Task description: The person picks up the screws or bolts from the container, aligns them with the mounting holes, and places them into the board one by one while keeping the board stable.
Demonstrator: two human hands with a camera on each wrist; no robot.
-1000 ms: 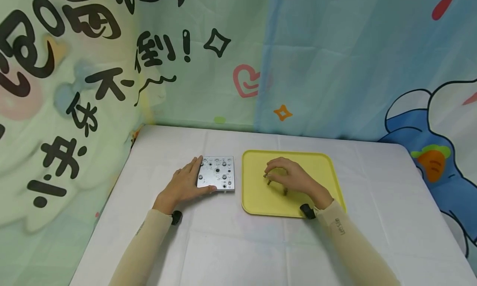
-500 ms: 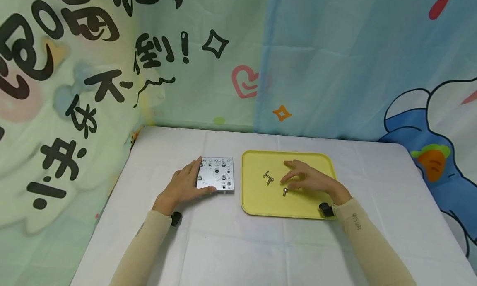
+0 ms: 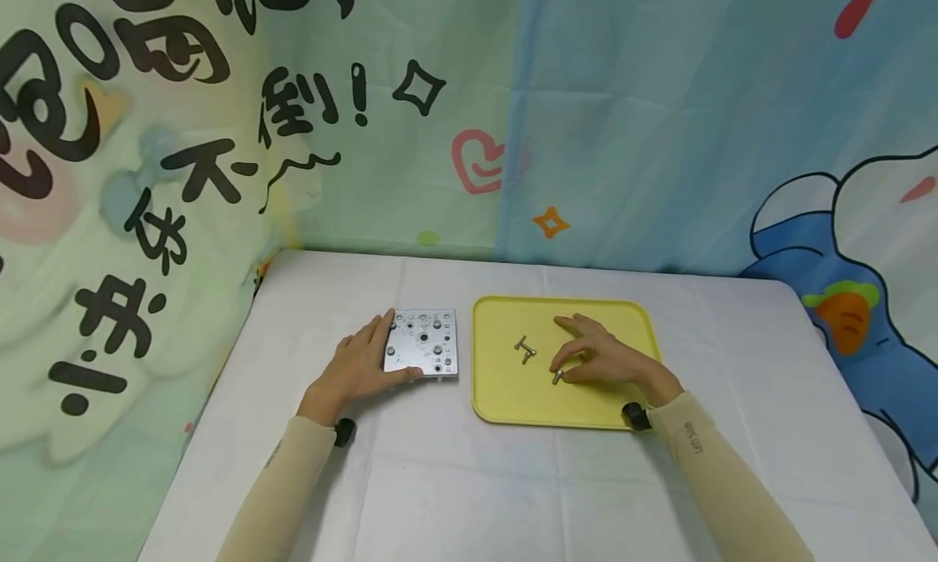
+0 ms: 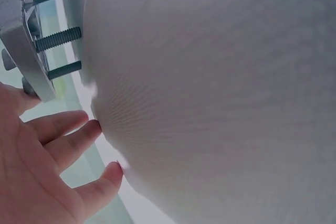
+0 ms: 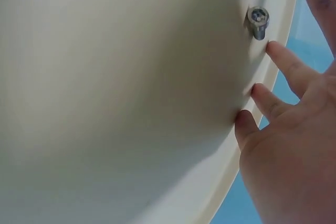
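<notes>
On the left, my left hand [image 3: 359,368] rests along a silver metal plate [image 3: 432,352] dotted with bolts and holes. Its fingers lie on the left edge, its thumb at the near edge. Below that plate, threaded bolt shanks [image 4: 58,39] stick out, with three fingertips against the white cloth. Over the yellow tray [image 3: 506,403], my right hand [image 3: 604,360] has thumb and index tips right at a small socket-head screw [image 3: 558,376]. The right wrist view shows this screw [image 5: 258,22] close by a fingertip; whether it is pinched I cannot tell.
More screws [image 3: 526,350] lie grouped on the tray, left of my right hand. A white cloth [image 3: 469,489] covers the table. Behind hang printed curtains [image 3: 623,122], with the table's back edge against them.
My right hand has moved from the grouped screws right and down to the single screw, uncovering the group. That screw now tilts more. My left hand stays on the plate.
</notes>
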